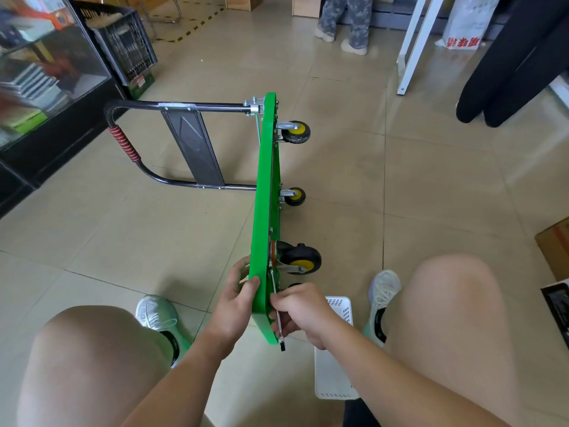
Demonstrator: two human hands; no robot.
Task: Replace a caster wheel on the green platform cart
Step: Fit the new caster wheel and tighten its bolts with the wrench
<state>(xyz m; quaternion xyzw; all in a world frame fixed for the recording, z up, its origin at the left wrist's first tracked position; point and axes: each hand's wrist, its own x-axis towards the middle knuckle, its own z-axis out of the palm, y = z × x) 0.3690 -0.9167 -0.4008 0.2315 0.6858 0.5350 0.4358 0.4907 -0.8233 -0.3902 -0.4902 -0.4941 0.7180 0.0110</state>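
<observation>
The green platform cart [264, 192] stands on its side on the tiled floor, its black handle [172, 143] folded out to the left. Three black casters with yellow hubs stick out to the right: a far one [296, 131], a middle one [295, 196] and a near one [300, 261]. A fourth wheel [295, 285] barely shows behind my right hand. My left hand [235, 298] grips the cart's near edge, thumb over the rim. My right hand [297, 312] holds a metal wrench [279, 326] against the underside beside the near caster.
A white perforated plastic basket [334, 362] lies on the floor under my right arm. My knees and shoes flank the cart. A glass display cabinet [46, 87] and black crate [126, 47] stand at left. A person [345, 23] stands far back; a cardboard box [554, 245] sits at right.
</observation>
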